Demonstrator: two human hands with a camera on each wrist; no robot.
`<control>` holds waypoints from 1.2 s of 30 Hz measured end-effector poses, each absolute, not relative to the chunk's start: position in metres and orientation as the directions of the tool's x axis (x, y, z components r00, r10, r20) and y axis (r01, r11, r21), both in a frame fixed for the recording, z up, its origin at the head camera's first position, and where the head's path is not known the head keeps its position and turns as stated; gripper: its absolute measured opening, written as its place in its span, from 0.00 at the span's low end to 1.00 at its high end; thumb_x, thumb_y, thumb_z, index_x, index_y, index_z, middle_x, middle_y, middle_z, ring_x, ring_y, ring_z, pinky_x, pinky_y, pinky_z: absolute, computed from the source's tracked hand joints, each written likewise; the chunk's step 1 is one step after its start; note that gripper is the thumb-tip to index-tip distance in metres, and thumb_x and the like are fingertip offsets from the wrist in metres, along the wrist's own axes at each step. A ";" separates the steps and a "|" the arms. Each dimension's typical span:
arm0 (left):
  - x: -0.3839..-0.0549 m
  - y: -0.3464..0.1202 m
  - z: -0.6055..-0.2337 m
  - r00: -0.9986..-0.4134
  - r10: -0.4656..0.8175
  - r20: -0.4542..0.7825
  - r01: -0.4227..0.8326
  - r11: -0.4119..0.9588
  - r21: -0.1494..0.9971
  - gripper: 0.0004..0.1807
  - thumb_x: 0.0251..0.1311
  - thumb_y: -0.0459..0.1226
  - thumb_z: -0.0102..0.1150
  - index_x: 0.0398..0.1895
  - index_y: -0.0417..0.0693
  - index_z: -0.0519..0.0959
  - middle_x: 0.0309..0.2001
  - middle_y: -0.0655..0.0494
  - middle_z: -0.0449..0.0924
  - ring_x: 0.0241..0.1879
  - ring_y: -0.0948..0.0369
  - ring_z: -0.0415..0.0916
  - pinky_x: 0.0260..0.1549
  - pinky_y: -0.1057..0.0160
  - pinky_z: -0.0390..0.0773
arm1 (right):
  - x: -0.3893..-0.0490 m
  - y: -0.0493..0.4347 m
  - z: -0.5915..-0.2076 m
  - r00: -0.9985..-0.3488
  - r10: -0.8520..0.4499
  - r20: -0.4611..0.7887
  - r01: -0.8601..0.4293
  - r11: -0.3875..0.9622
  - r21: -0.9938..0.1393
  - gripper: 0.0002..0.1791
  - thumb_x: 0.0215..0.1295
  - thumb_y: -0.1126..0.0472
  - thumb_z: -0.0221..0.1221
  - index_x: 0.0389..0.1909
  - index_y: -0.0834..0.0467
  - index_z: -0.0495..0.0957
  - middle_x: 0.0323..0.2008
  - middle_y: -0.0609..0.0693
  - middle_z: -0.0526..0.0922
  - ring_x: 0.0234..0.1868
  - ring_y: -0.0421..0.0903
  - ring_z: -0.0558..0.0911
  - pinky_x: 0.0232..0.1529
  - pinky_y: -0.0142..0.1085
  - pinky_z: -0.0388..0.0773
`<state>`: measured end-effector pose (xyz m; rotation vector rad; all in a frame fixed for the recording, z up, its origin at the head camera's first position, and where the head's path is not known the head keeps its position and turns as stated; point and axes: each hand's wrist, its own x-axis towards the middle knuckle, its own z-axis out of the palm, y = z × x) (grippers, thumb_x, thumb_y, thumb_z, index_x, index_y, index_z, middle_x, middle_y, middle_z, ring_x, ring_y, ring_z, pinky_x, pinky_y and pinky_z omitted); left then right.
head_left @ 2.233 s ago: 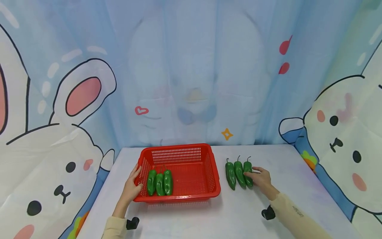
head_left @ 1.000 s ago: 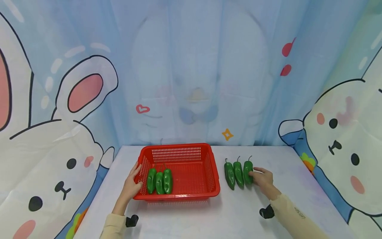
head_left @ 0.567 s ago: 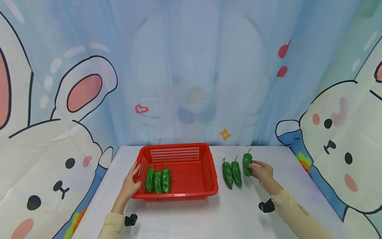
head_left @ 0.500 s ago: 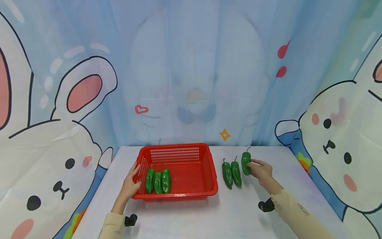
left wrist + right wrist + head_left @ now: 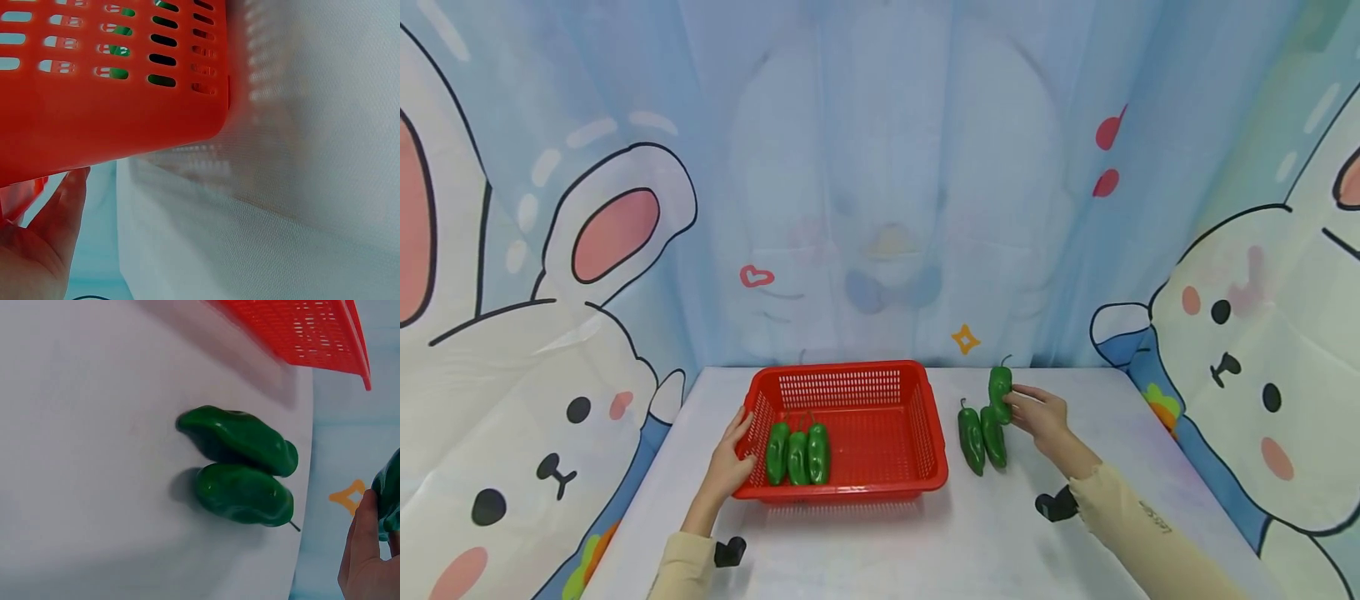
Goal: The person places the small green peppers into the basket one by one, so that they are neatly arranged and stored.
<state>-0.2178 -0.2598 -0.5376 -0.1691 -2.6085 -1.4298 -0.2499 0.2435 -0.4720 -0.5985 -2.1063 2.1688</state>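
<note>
In the head view, my right hand (image 5: 1037, 417) pinches a green chili pepper (image 5: 1000, 390), lifted with its stem up. Its lower end overlaps another green chili pepper (image 5: 993, 439) lying on the table. Beside that one lies a further green chili pepper (image 5: 971, 442); both also show in the right wrist view. My left hand (image 5: 727, 462) rests against the left side of a red plastic basket (image 5: 887, 492), fingers fairly straight along the rim. Inside the basket, at its left, three green chili peppers (image 5: 797, 457) lie side by side.
Under everything is a white table (image 5: 865, 554). Behind it hangs a light blue cloth backdrop (image 5: 880, 183) with cartoon rabbits. The basket stands left of the loose peppers, with its perforated wall (image 5: 312, 331) close to them.
My right hand has picked up the rightmost loose pepper from the table and carried it up and left, over the pepper beside it. My left hand has stayed at the basket.
</note>
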 end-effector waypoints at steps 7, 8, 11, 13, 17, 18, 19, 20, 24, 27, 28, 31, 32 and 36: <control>-0.218 -0.260 -0.539 -0.978 0.023 0.208 0.188 0.532 0.826 0.43 0.48 0.21 0.50 0.74 0.35 0.59 0.77 0.42 0.47 0.74 0.39 0.47 0.57 0.41 0.70 | -0.257 0.233 -0.470 -0.920 0.301 -0.251 0.254 -0.032 -0.967 0.30 0.64 0.66 0.59 0.66 0.70 0.66 0.55 0.64 0.76 0.33 0.37 0.83 0.40 0.34 0.83; -0.218 -0.260 -0.539 -0.978 0.024 0.207 0.188 0.533 0.825 0.43 0.48 0.21 0.50 0.74 0.36 0.59 0.77 0.42 0.47 0.74 0.39 0.47 0.57 0.41 0.70 | -0.257 0.232 -0.470 -0.920 0.300 -0.252 0.254 -0.035 -0.967 0.30 0.64 0.67 0.59 0.66 0.70 0.67 0.55 0.65 0.76 0.33 0.37 0.83 0.40 0.34 0.83; -0.218 -0.260 -0.540 -0.978 0.025 0.208 0.188 0.537 0.823 0.43 0.48 0.21 0.51 0.74 0.36 0.59 0.77 0.42 0.47 0.74 0.39 0.47 0.57 0.41 0.71 | -0.259 0.228 -0.468 -0.922 0.300 -0.247 0.247 -0.037 -0.968 0.30 0.63 0.67 0.59 0.66 0.70 0.68 0.51 0.62 0.79 0.33 0.37 0.84 0.39 0.34 0.83; -0.218 -0.260 -0.540 -0.977 0.025 0.210 0.191 0.535 0.823 0.43 0.47 0.21 0.51 0.74 0.35 0.59 0.77 0.42 0.47 0.74 0.39 0.47 0.57 0.41 0.70 | -0.258 0.225 -0.466 -0.925 0.295 -0.240 0.242 -0.031 -0.970 0.29 0.63 0.66 0.60 0.65 0.70 0.68 0.47 0.59 0.81 0.33 0.37 0.84 0.38 0.33 0.83; -0.218 -0.260 -0.539 -0.975 0.020 0.219 0.196 0.533 0.823 0.43 0.47 0.21 0.50 0.74 0.35 0.59 0.77 0.42 0.47 0.74 0.39 0.47 0.57 0.40 0.70 | -0.258 0.217 -0.464 -0.930 0.285 -0.233 0.237 -0.018 -0.971 0.29 0.63 0.65 0.60 0.65 0.69 0.69 0.42 0.53 0.82 0.32 0.35 0.83 0.36 0.31 0.82; -0.218 -0.260 -0.539 -0.975 0.019 0.220 0.196 0.533 0.823 0.43 0.47 0.21 0.50 0.73 0.35 0.59 0.77 0.42 0.48 0.74 0.39 0.47 0.57 0.40 0.70 | -0.258 0.215 -0.463 -0.932 0.281 -0.231 0.234 -0.022 -0.972 0.29 0.63 0.66 0.60 0.65 0.69 0.69 0.40 0.51 0.83 0.31 0.35 0.83 0.36 0.30 0.82; -0.218 -0.260 -0.539 -0.975 0.020 0.223 0.198 0.538 0.820 0.43 0.47 0.21 0.51 0.73 0.34 0.59 0.77 0.41 0.48 0.73 0.38 0.48 0.57 0.39 0.70 | -0.258 0.213 -0.463 -0.934 0.275 -0.229 0.232 -0.025 -0.972 0.29 0.63 0.66 0.60 0.65 0.69 0.69 0.39 0.50 0.83 0.31 0.35 0.83 0.35 0.30 0.82; -0.218 -0.260 -0.539 -0.975 0.018 0.221 0.195 0.539 0.819 0.43 0.47 0.22 0.51 0.73 0.35 0.59 0.77 0.41 0.48 0.74 0.38 0.47 0.57 0.39 0.70 | -0.258 0.211 -0.462 -0.935 0.270 -0.229 0.230 -0.028 -0.973 0.29 0.63 0.66 0.60 0.65 0.70 0.69 0.37 0.49 0.83 0.30 0.35 0.83 0.35 0.30 0.82; -0.219 -0.259 -0.539 -0.977 0.017 0.212 0.187 0.539 0.821 0.42 0.47 0.21 0.51 0.73 0.35 0.60 0.77 0.41 0.48 0.74 0.39 0.47 0.58 0.38 0.69 | -0.259 0.202 -0.460 -0.943 0.242 -0.230 0.227 -0.040 -0.973 0.29 0.63 0.66 0.60 0.65 0.70 0.69 0.33 0.47 0.84 0.30 0.35 0.84 0.34 0.31 0.82; -0.219 -0.259 -0.539 -0.978 0.016 0.209 0.185 0.537 0.823 0.42 0.48 0.21 0.50 0.74 0.35 0.59 0.77 0.42 0.48 0.74 0.39 0.47 0.58 0.39 0.69 | -0.261 0.193 -0.459 -0.947 0.224 -0.229 0.227 -0.034 -0.973 0.29 0.62 0.66 0.61 0.64 0.70 0.70 0.33 0.48 0.84 0.30 0.36 0.84 0.35 0.32 0.82; -0.219 -0.258 -0.539 -0.978 0.017 0.210 0.186 0.537 0.823 0.42 0.48 0.21 0.50 0.74 0.35 0.59 0.77 0.41 0.48 0.74 0.39 0.47 0.58 0.39 0.69 | -0.261 0.190 -0.458 -0.949 0.222 -0.225 0.225 -0.026 -0.974 0.28 0.62 0.66 0.61 0.64 0.70 0.70 0.34 0.48 0.84 0.30 0.36 0.83 0.35 0.32 0.82; -0.218 -0.258 -0.538 -0.978 0.019 0.209 0.186 0.539 0.821 0.42 0.48 0.22 0.50 0.74 0.35 0.59 0.77 0.41 0.48 0.74 0.39 0.47 0.57 0.39 0.70 | -0.262 0.180 -0.455 -0.958 0.200 -0.206 0.207 -0.017 -0.978 0.28 0.62 0.66 0.61 0.63 0.70 0.71 0.35 0.50 0.84 0.31 0.37 0.83 0.36 0.33 0.82; -0.218 -0.258 -0.537 -0.978 0.018 0.209 0.185 0.539 0.822 0.42 0.48 0.22 0.50 0.74 0.35 0.59 0.77 0.41 0.48 0.74 0.39 0.47 0.57 0.39 0.69 | -0.262 0.176 -0.455 -0.961 0.192 -0.201 0.201 -0.016 -0.979 0.28 0.61 0.67 0.61 0.63 0.70 0.71 0.35 0.50 0.85 0.32 0.37 0.84 0.37 0.33 0.82; -0.217 -0.258 -0.537 -0.977 0.019 0.213 0.189 0.540 0.820 0.42 0.48 0.21 0.50 0.74 0.35 0.59 0.77 0.40 0.48 0.74 0.38 0.47 0.57 0.38 0.70 | -0.262 0.159 -0.455 -0.971 0.147 -0.189 0.186 -0.034 -0.982 0.28 0.61 0.68 0.61 0.63 0.71 0.71 0.38 0.54 0.85 0.34 0.40 0.85 0.39 0.35 0.83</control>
